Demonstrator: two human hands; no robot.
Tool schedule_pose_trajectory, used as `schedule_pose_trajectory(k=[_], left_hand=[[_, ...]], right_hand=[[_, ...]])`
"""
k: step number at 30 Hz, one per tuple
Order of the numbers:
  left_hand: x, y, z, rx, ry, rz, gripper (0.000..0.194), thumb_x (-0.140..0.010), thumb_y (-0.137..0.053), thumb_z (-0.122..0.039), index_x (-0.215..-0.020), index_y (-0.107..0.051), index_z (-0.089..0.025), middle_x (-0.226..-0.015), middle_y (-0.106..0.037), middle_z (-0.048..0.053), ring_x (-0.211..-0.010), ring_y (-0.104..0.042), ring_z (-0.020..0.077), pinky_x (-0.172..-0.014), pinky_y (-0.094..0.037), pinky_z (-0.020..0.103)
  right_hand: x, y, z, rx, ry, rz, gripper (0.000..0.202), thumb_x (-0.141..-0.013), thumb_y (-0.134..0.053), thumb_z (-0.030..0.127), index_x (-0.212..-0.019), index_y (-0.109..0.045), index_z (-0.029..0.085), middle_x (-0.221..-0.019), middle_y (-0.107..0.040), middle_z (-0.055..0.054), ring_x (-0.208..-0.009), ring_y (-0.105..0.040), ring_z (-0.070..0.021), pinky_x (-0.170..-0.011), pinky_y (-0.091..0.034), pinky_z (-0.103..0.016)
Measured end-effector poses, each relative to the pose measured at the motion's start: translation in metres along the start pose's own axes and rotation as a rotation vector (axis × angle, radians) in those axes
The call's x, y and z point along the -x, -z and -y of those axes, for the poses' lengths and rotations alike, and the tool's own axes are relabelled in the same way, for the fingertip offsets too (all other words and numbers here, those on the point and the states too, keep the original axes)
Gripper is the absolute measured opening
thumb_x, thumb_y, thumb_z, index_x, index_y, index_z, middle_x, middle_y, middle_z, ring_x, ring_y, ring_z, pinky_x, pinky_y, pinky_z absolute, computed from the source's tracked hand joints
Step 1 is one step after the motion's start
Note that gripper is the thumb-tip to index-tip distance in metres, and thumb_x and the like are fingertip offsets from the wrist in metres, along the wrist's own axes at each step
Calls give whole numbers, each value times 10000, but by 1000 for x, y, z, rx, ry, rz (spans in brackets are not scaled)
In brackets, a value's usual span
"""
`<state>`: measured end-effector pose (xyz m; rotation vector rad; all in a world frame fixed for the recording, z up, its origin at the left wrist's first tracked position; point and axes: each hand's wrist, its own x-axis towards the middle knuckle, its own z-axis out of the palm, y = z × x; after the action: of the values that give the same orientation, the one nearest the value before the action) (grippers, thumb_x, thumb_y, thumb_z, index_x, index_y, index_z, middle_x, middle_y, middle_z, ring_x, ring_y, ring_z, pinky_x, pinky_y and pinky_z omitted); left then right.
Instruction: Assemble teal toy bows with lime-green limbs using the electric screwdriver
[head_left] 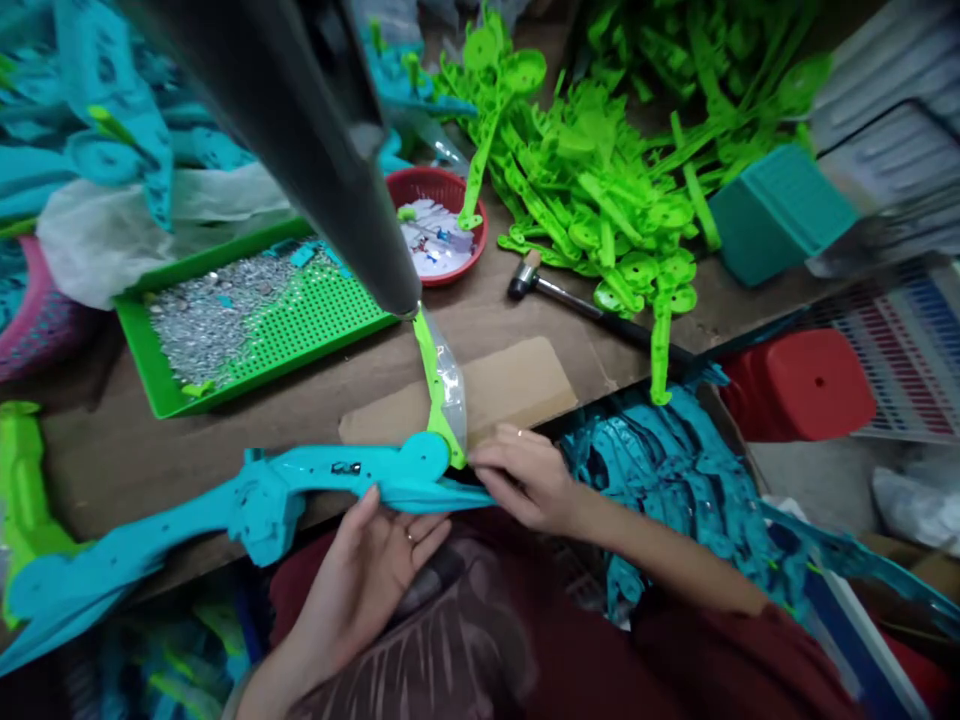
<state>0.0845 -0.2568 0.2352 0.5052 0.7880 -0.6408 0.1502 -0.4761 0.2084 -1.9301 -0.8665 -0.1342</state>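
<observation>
A long turquoise plastic part (pixel 330 470) lies along the front edge of the table, with a green leg piece (pixel 442 415) joined at its right end. My left hand (pixel 382 560) is under the turquoise part, palm up, fingers spread and the thumb against its lower edge. At the joint's right side, my right hand (pixel 525 475) has its fingers curled together beside the foot of the green piece; what they pinch is too small to make out. The dark tip of a long black tool (pixel 352 180) meets the top of the green piece.
A green tray (pixel 322 330) of small metal pieces stands behind the turquoise part. Further back are a red basket (pixel 480 255), a hammer (pixel 577 300) and a heap of green parts (pixel 600 190). Turquoise parts (pixel 660 460) fill a box at right, near a red stool (pixel 817 385).
</observation>
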Motion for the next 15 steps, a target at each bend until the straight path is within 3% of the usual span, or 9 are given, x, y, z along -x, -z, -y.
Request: schedule_pose_trajectory(k=[3,6,11,15], left_hand=[[10,8,1,-10,-67,-15,420,-853,-725,-444,-1241,-697,-288,-1090,-779,34,-1034,-719,226,-985,-572,389],[16,17,3,-68,-118,-47,524,-807,-748,-466,-1290,-669,-278,-1113,-777,48,-1116,-693,289,-1039,-539,457],[20,24,8,-178,-189,-112,524,-806,-698,-491,-1285,-666,-280,-1227,-740,56,-1230,-633,338,-1087,-495,506],[19,22,12,-241,-216,-129,496,-827,-659,-510,-1271,-671,-288,-1218,-744,47,-1254,-618,337,-1071,-511,499]], right_hand=[[30,-24,15,-367,-54,-72,371,-1008,-505,369,-1249,-589,99,-1067,-715,-165,-984,-677,-211,-852,-542,-387],[51,-47,26,-444,-61,-133,533,-977,-556,455,-1361,-528,87,-1215,-681,-208,-1151,-648,-237,-940,-520,-417],[62,-68,29,-483,-39,-188,480,-1003,-532,383,-1398,-464,119,-1281,-682,-194,-1209,-629,-199,-954,-498,-396],[60,-70,25,-588,-72,-272,290,-999,-552,347,-1237,-528,184,-1127,-756,-122,-1032,-689,-154,-929,-495,-381]])
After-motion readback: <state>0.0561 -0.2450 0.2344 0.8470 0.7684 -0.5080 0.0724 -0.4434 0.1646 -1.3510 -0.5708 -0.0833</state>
